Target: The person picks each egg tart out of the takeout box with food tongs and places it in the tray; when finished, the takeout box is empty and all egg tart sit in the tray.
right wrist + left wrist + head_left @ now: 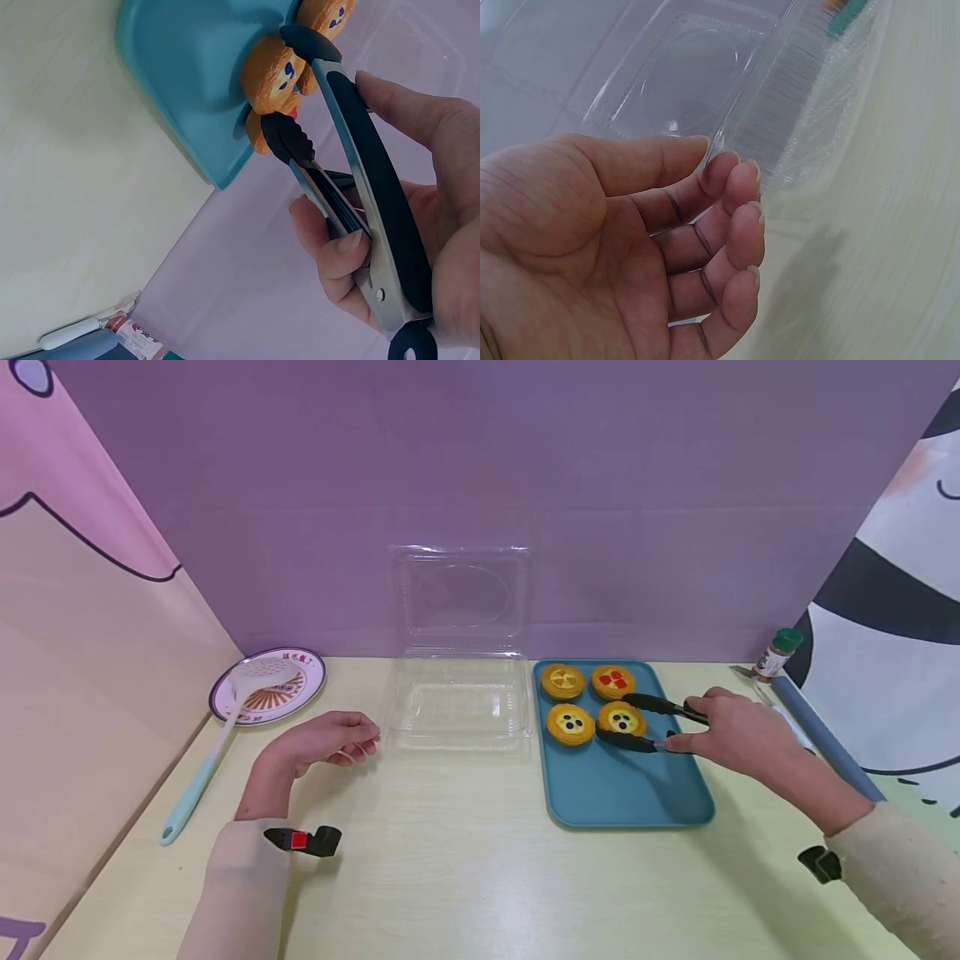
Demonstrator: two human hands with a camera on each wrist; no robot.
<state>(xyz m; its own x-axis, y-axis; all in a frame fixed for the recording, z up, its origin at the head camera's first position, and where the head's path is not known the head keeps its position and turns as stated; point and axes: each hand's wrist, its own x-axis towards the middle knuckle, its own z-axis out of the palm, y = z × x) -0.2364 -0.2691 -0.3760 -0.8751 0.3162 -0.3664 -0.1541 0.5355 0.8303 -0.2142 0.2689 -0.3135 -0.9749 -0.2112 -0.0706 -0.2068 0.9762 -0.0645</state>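
Observation:
My right hand (750,735) grips a pair of black and silver tongs (386,195) over the blue tray (622,793). The tongs' two black tips stand apart, one on either side of a tart with dark blue dots (622,718). Three other tarts share the tray: another dotted one (570,725), one with red pieces (612,682) and one with yellow pieces (562,682). Held in the air, my left hand (326,742) has its fingers loosely bent and nothing in them. Just right of it, a clear plastic box (461,697) stands with its lid (461,593) raised.
At the left lies a white slotted spatula (262,677) with a pale blue handle, across a patterned plate (311,681). A green-capped jar (777,654) and a blue roll (828,739) are at the right. A purple wall (465,460) rises behind the table.

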